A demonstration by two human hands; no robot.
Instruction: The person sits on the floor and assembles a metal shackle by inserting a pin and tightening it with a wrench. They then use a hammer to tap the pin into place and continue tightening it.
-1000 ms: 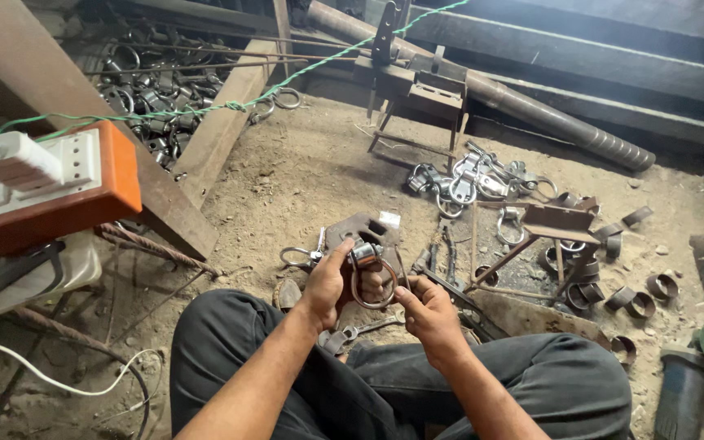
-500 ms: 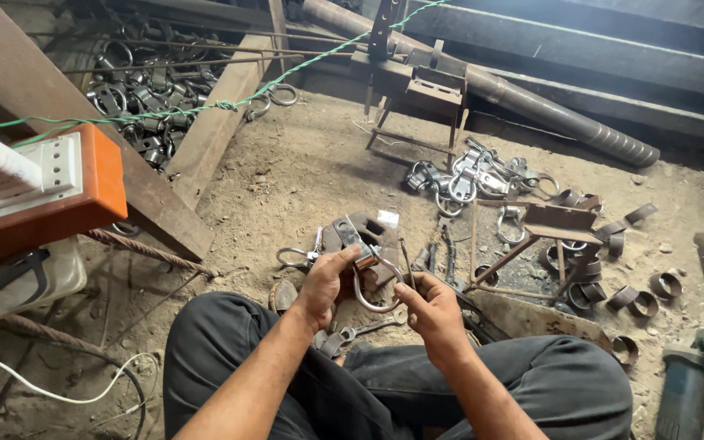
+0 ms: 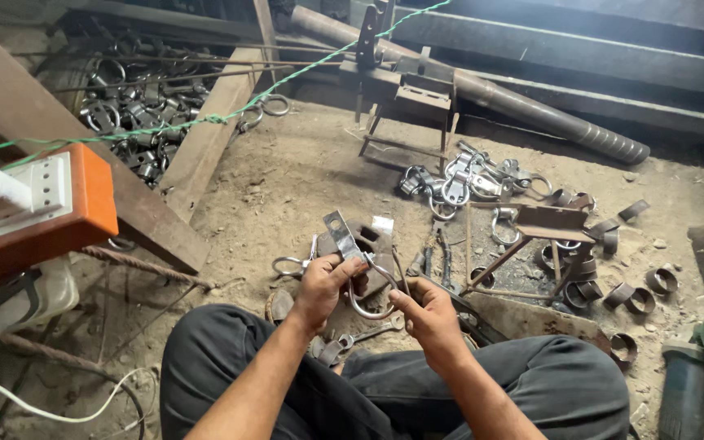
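Metal clamp (image 3: 366, 275) — between both hands, left hand (image 3: 325, 284) and right hand (image 3: 428, 313) fingers clamped on it.

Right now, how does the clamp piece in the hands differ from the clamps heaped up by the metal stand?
The held clamp is single and off the ground, gripped by the left hand and right hand; the heaped clamps lie tangled on the dirt floor, untouched. The held clamp shows a flat holed strap sticking up; the heaped clamps look brighter. Both are grey metal with curved loops.
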